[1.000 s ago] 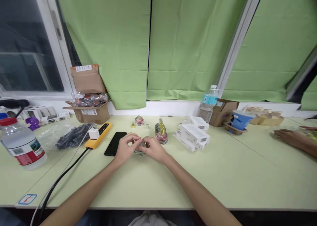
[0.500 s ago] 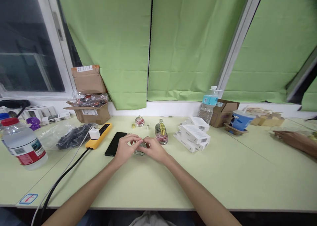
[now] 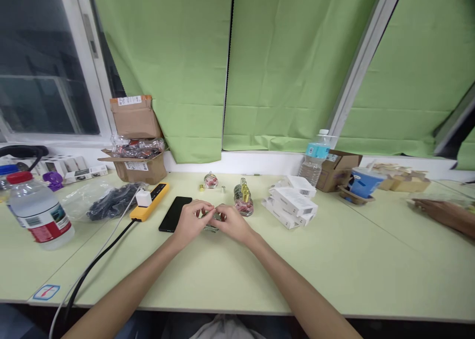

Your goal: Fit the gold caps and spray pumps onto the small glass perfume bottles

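Note:
My left hand (image 3: 192,221) and my right hand (image 3: 233,223) meet over a small glass perfume bottle (image 3: 211,228). Thumbs and forefingers are pinched together at its top, and the fingers hide most of it, including whatever is at its neck. Just beyond stands a round perfume bottle (image 3: 211,181) with pink contents. A gold cap (image 3: 201,187) and a silver cap (image 3: 223,189) lie near it. To the right of my right hand is a row of perfume bottles (image 3: 244,207) with gold tops.
A black phone (image 3: 172,215) lies left of my left hand, near a yellow power strip (image 3: 150,203). White boxes (image 3: 293,205) are stacked to the right. Water bottles, cardboard boxes and a blue cup (image 3: 362,183) stand farther out. Another person's hand (image 3: 441,213) is at far right.
The view has shifted slightly. Both my hands keep their pinch at the perfume bottle, with hardly any visible movement.

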{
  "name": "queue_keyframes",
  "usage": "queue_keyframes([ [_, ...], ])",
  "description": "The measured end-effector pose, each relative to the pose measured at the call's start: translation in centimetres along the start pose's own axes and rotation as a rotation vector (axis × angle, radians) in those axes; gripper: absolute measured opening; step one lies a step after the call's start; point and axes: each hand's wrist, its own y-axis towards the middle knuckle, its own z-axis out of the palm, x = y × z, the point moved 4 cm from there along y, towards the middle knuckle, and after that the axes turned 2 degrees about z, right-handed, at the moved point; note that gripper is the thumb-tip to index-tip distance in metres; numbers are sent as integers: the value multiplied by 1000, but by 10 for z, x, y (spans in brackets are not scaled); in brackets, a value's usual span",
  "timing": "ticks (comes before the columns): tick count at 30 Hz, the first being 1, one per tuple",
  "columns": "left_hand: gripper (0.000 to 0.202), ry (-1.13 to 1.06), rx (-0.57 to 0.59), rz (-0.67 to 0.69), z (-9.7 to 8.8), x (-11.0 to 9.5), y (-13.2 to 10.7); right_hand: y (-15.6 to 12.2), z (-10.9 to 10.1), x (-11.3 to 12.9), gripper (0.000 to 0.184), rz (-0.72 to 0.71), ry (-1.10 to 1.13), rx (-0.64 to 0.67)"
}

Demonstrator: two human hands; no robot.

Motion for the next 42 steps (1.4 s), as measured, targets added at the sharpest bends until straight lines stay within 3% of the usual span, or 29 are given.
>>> queue_keyframes([
  [11, 12, 56, 5, 1, 1, 0, -1, 0, 1, -2, 23, 5, -24, 20],
  [18, 14, 84, 19, -35, 3, 3, -7, -2, -25, -2, 37, 11, -76, 99],
  [20, 15, 84, 29, -41, 2, 4, -7, -2, -35, -5, 35, 9, -75, 32],
  [23, 14, 93, 47, -26, 2, 4, -8, -1, -42, -14, 30, 53, -143, -189],
  [26, 14, 110, 59, -13, 2, 5, -8, 1, -31, -25, 27, 101, -266, -298],
  [32, 11, 119, 83, 23, 3, 6, -7, 12, 2, -36, 34, 187, -447, -116],
  [42, 5, 212, 186, 34, 0, -3, 2, 17, 8, -47, 34, 217, -461, -29],
])
